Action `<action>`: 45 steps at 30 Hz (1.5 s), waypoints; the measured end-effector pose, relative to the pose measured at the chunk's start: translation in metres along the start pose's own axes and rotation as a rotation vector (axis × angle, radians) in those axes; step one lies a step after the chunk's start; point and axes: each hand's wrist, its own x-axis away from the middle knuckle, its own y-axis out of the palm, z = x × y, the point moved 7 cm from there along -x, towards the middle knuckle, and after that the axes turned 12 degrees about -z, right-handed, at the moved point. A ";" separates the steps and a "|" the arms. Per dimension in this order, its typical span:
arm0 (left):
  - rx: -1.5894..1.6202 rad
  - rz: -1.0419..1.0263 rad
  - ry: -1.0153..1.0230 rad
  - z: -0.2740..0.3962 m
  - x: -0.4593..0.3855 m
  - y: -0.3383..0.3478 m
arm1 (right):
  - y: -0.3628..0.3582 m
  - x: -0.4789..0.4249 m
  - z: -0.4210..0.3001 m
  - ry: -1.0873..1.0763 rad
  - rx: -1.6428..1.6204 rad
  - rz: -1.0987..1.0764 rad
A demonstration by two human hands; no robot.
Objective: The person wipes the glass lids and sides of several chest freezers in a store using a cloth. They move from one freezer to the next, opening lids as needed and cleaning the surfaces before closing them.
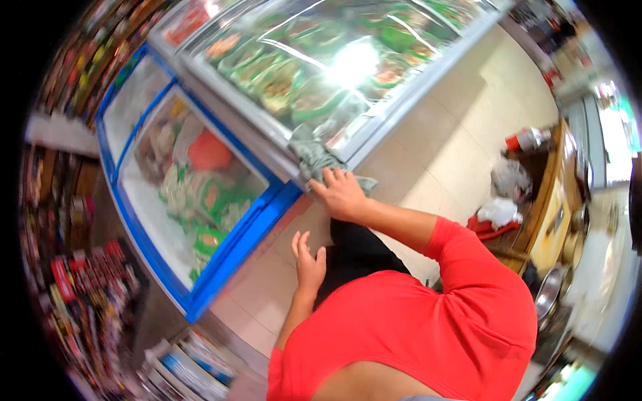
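Observation:
My right hand (341, 194) presses a grey-green cloth (317, 153) onto the near corner of a glass-topped display freezer (396, 118). Its fingers lie spread on the cloth. Under the glass are several bags of food with green edges, and a bright light reflects off the top. My left hand (308, 260) hangs in the air beside the corner of a blue-framed chest freezer (241, 245), holding nothing, fingers apart. Inside that freezer, green-and-white bags and a red item show through the glass.
A wooden shelf unit (546, 200) holding plastic bags stands at the right, with metal bowls (549, 290) beside it. Packed goods shelves (90, 60) line the left. Red packets (90, 265) and boxes (190, 366) are at the lower left. Tiled floor (431, 145) shows beside the display freezer.

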 end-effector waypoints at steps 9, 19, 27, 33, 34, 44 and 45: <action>-0.182 -0.007 0.031 0.009 0.012 -0.021 | 0.034 0.088 0.111 0.317 -1.217 0.771; -0.322 0.001 0.073 0.056 -0.051 0.004 | 0.068 0.016 0.081 0.510 -1.066 0.690; -0.439 0.026 0.127 0.116 -0.125 0.065 | 0.062 0.010 0.215 0.637 -1.032 0.681; -0.606 0.072 -0.020 0.110 -0.148 0.096 | -0.003 -0.010 0.527 0.790 -1.076 0.813; -0.637 0.089 -0.037 0.117 -0.154 0.104 | -0.010 -0.015 0.578 0.832 -1.120 0.719; -0.844 -0.014 0.098 0.201 -0.241 0.199 | -0.070 -0.011 0.801 1.241 -1.156 0.607; -0.831 -0.060 0.126 0.208 -0.251 0.216 | -0.070 -0.012 0.800 1.258 -1.142 0.621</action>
